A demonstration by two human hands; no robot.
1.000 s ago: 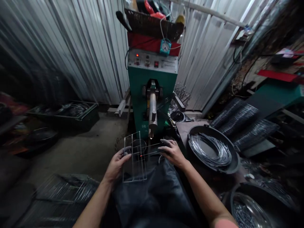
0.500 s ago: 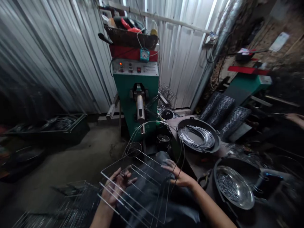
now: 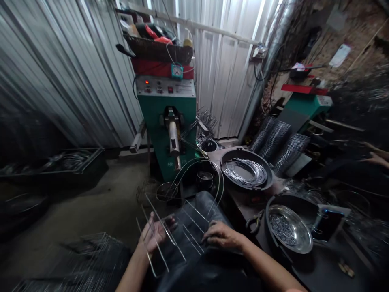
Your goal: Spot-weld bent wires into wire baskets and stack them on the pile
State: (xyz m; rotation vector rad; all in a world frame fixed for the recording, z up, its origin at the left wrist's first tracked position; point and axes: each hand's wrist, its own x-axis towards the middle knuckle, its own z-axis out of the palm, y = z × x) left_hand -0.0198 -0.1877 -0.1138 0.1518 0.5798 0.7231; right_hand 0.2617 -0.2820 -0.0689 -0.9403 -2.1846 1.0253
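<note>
Left hand [image 3: 156,232], lower centre-left of the frame: palm turned up, fingers loosely spread, unclosed; rods cross over it. Right hand [image 3: 223,235], lower centre-right: palm down, fingers bent together at the right ends of the rods; whether they are closed on the wire cannot be told.

Silvery wire frame of thin straight metal rods [image 3: 161,219]: lower centre, tilted, spanning the space between the two hands; its outline partly lost to blur. Thin curved metal wire [image 3: 223,182]: arching above the right hand, mid-centre; its join to the frame is unclear.

Dark, glossy cloth [image 3: 202,202]: beneath the rods, lower centre.

Green upright metal machine with red top [image 3: 148,121]: upper centre-left, red lamp lit on its panel, silvery cylindrical arm [image 3: 174,138] projecting. Small teal clock [image 3: 177,71]: at the machine's top.

Wide round black pan [image 3: 268,182]: centre-right, containing a silvery bundle of curved wire [image 3: 246,174]. Round shiny metal bowl [image 3: 305,239]: lower right, containing small metal pieces [image 3: 282,230].

Heap of wire racks [image 3: 94,255]: lower left. Dark green rectangular bin [image 3: 91,168]: middle left. Another person's hand [image 3: 378,159]: right edge.
</note>
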